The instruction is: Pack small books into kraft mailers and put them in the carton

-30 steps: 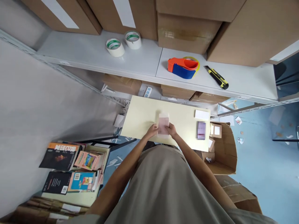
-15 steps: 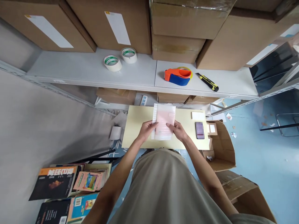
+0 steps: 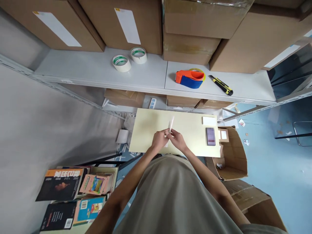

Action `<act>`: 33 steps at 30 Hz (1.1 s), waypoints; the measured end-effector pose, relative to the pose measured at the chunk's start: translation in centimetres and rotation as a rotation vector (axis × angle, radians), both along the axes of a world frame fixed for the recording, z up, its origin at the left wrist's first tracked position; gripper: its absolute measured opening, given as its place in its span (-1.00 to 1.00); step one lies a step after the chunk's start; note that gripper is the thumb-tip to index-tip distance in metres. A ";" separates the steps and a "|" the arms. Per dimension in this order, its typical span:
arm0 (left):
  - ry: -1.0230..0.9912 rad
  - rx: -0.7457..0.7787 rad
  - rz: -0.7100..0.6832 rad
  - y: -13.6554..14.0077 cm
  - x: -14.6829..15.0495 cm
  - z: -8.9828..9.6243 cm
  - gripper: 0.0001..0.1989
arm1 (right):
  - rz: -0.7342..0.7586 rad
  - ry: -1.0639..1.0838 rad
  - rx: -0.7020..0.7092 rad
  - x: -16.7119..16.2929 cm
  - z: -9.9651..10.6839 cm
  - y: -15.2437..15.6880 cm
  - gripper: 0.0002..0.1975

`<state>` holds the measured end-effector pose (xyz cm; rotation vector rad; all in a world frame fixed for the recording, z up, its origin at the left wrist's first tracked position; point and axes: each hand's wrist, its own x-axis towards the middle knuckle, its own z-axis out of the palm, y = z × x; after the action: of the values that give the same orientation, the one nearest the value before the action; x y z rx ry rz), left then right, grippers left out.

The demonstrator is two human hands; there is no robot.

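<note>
A thin pink notebook in a frosted clear sleeve (image 3: 171, 123) stands edge-on above the pale yellow tabletop (image 3: 146, 130), so only its narrow side shows. My left hand (image 3: 159, 139) is closed on it from the left. From the right, my right hand (image 3: 177, 140) also grips it, its fingers close to those of the left. The hands cover the lower part of the sleeve. To the right on the tabletop lie a phone (image 3: 210, 136) with a blurred screen and a flat white box (image 3: 209, 121).
On the grey shelf (image 3: 87, 68) ahead sit white tape rolls (image 3: 122, 63), an orange and blue tape dispenser (image 3: 190, 79), a yellow and black box cutter (image 3: 221, 85) and large cartons (image 3: 192, 48). Open cardboard boxes (image 3: 235, 156) stand right, books (image 3: 60, 185) lower left.
The sleeved notebook has turned from lying face-up to edge-on. Both hands have come closer together around it. The whole view has shifted slightly.
</note>
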<state>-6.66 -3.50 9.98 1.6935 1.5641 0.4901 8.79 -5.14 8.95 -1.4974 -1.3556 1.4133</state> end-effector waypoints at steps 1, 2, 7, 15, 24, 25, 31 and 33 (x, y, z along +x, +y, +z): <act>0.042 -0.008 -0.035 -0.5 0.3 -0.1 -0.70 | 0.003 -0.022 -0.003 -0.2 -0.1 -0.1 -0.46; 0.063 -0.017 -0.063 -0.9 0.6 -0.2 -0.62 | -0.003 -0.044 -0.006 -0.2 -0.3 -0.1 -0.46; -0.175 -0.043 -0.081 -2.8 0.4 -1.8 -0.36 | -0.050 -0.098 0.003 0.8 -2.3 0.2 -0.37; -0.540 -0.028 0.445 -2.1 -3.3 -1.8 -0.41 | -0.044 0.440 -0.283 3.9 -2.4 1.4 -0.40; -0.862 -0.256 0.458 -0.7 -4.3 2.2 -0.19 | -0.062 0.594 -0.327 6.0 -1.5 2.3 -0.44; -0.881 -0.301 0.450 -0.6 -3.9 2.3 -0.17 | -0.061 0.595 -0.334 6.0 -1.6 2.2 -0.45; -0.877 -0.334 0.446 -0.3 -2.6 2.0 -0.12 | -0.044 0.633 -0.357 6.3 -1.9 2.2 -0.48; -0.857 -0.328 0.438 -0.3 -2.6 1.5 -0.11 | -0.042 0.634 -0.350 6.4 -1.8 2.3 -0.49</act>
<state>-9.29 -3.81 11.48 0.7098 1.2454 0.9636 15.20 -2.84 7.17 -1.1100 -0.7078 1.9502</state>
